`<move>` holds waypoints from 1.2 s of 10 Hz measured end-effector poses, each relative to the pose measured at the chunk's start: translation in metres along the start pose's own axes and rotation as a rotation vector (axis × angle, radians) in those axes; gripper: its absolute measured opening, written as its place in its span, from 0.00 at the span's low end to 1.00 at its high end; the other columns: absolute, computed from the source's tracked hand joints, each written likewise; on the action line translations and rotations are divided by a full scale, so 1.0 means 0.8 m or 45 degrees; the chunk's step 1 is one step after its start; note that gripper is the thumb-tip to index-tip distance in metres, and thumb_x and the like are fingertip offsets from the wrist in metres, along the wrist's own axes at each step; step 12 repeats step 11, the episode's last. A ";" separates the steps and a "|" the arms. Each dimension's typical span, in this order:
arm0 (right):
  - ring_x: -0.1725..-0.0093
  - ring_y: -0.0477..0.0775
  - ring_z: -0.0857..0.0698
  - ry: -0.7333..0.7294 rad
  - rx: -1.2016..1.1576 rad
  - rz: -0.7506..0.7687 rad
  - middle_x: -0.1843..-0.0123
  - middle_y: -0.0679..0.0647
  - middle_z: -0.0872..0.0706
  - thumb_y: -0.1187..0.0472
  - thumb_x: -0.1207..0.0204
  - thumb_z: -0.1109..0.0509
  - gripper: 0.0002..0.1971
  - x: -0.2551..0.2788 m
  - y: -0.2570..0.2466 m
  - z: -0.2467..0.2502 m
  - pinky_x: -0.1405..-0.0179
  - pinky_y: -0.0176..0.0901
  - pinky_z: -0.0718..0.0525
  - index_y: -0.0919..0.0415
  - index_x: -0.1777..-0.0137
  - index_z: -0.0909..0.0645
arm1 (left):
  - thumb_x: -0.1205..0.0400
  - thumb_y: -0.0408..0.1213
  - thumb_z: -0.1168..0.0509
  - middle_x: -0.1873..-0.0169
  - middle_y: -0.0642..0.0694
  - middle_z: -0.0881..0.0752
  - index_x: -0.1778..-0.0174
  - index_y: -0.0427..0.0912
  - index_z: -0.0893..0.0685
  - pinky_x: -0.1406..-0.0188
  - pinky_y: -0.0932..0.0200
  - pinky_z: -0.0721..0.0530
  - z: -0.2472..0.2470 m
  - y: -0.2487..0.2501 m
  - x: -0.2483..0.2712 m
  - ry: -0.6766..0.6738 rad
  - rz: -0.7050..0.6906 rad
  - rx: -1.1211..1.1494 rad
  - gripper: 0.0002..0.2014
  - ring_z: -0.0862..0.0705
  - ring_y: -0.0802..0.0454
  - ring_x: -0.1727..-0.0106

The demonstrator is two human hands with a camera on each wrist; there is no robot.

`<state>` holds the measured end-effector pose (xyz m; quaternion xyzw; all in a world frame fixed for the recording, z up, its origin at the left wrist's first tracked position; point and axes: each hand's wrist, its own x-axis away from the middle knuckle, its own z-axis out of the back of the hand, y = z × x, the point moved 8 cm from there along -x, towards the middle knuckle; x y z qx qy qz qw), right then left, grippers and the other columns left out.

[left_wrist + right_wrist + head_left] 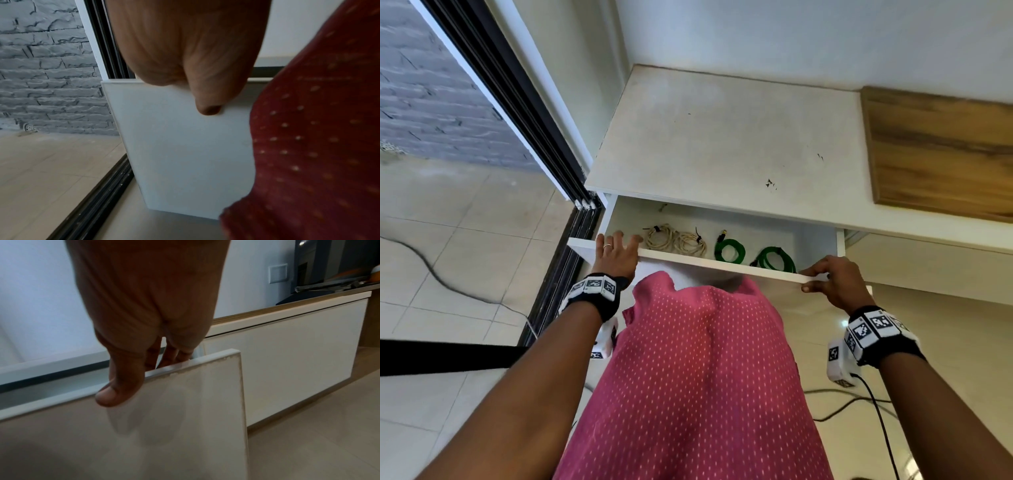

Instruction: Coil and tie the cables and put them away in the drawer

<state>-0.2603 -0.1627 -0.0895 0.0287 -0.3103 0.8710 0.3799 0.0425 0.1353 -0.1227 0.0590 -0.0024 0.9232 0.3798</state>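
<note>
A: Drawer (722, 263) state?

B: Partly out under the white counter (722, 137); both hands on its front panel.

A: Left hand (616, 253)?

B: At the panel's left end; fingers hooked over the top edge into the drawer, thumb (207, 104) pressed on the outer face; holding the panel.

A: Right hand (832, 281)?

B: At the right end; fingers behind the top edge, thumb (117, 392) on the front; pinching the panel.

A: Cables?

B: Four coils in a row inside the drawer, just behind the panel; two beige cables (674, 240) on the left, touching, each with a dark tie; two green cables (753, 255) on the right, slightly apart.

A: Anything else?

B: Pink dotted dress (702, 377) against the drawer front; wooden board (941, 150) on the counter's right; black cord (431, 270) on the tiled floor.
</note>
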 end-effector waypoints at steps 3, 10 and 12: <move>0.37 0.63 0.32 0.446 0.477 0.076 0.38 0.62 0.24 0.60 0.46 0.14 0.30 -0.047 -0.031 0.033 0.44 0.58 0.32 0.58 0.42 0.17 | 0.26 0.21 0.39 0.17 0.33 0.62 0.16 0.49 0.59 0.22 0.31 0.53 0.019 0.018 -0.058 0.230 0.037 0.208 0.48 0.61 0.33 0.17; 0.38 0.70 0.20 0.535 0.269 0.039 0.35 0.64 0.17 0.69 0.40 0.18 0.27 -0.111 -0.021 0.054 0.41 0.62 0.26 0.62 0.38 0.16 | 0.27 0.23 0.31 0.18 0.33 0.43 0.19 0.58 0.38 0.36 0.28 0.27 0.046 0.009 -0.113 0.294 0.082 0.164 0.44 0.45 0.30 0.18; 0.41 0.69 0.17 0.285 0.092 -0.007 0.39 0.63 0.14 0.73 0.37 0.21 0.23 -0.096 -0.034 0.062 0.43 0.60 0.22 0.61 0.40 0.15 | 0.26 0.25 0.31 0.17 0.38 0.44 0.17 0.56 0.42 0.36 0.38 0.21 0.042 -0.011 -0.086 -0.104 0.048 0.265 0.44 0.42 0.35 0.18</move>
